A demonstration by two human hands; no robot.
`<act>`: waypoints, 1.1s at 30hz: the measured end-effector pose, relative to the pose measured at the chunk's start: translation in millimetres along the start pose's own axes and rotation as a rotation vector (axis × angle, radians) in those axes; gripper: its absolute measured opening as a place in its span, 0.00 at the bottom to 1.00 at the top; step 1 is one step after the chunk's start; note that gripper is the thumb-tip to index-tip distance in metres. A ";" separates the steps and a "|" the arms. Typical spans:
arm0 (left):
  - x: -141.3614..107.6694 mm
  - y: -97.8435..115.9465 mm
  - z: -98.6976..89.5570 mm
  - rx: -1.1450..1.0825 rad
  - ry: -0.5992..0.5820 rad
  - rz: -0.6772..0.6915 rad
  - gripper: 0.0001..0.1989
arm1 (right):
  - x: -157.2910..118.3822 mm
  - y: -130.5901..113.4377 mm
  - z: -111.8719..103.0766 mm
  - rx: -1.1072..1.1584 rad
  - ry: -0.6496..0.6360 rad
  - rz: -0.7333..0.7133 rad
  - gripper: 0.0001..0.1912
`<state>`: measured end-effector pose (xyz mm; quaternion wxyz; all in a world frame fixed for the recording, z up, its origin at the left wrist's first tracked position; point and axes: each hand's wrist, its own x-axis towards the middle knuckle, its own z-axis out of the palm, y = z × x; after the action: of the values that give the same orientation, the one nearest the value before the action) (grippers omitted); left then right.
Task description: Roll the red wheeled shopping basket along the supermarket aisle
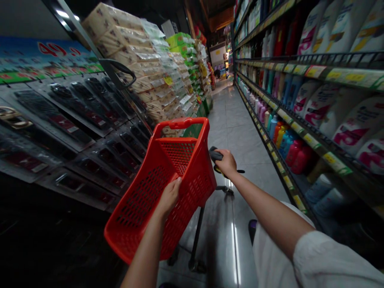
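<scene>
Along a store aisle, in the single head view, a red cart [204, 172] stands on the tiled floor [255, 152] between hanging packs [75, 108] on the left and a shelf [318, 72] of bottles [295, 154] on the right. It looks tilted in the frame, its dark leg [196, 236] and castor [196, 265] showing below the basket. The left hand [171, 194] is closed over the basket's near rim [192, 154], the thumb lying along the top; the fingers beyond it are mostly hidden. The right hand [226, 162] is wrapped around a dark grey grip [215, 154], just beside the cart's wall; whether that grip belongs to the cart, I cannot tell.

As for handling, the basket looks like moulded plastic, pierced all over, so it should be stiff, fairly light and hard to break, though its smooth rim may be slippery. On castors and shiny tiles it would probably roll and swivel easily. The moulded handle [180, 123] at the far end seems the surest hold for steering; the thick rim suits steadying, while the lattice walls would give fingers less purchase.
</scene>
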<state>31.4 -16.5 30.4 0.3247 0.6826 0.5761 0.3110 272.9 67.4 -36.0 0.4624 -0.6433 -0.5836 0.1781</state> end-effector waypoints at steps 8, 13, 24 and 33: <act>-2.9 9.8 -0.5 -0.059 -0.072 -0.024 0.34 | 28.7 -48.1 12.3 0.238 0.190 -0.219 0.37; -1.9 6.7 -0.7 -0.060 -0.062 -0.039 0.34 | -1.5 -28.1 64.6 0.371 0.135 0.076 0.41; -4.7 7.3 3.4 0.651 0.013 -0.022 0.19 | -1.0 -31.4 78.4 0.651 0.166 -0.165 0.44; -14.0 15.4 13.2 1.077 0.063 -0.088 0.17 | -19.5 -6.4 112.7 0.682 0.237 0.216 0.43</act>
<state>48.9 -33.4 34.1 -0.0759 0.7180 0.6915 -0.0222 177.5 92.5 -94.2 0.6929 -0.5265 -0.3620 0.3341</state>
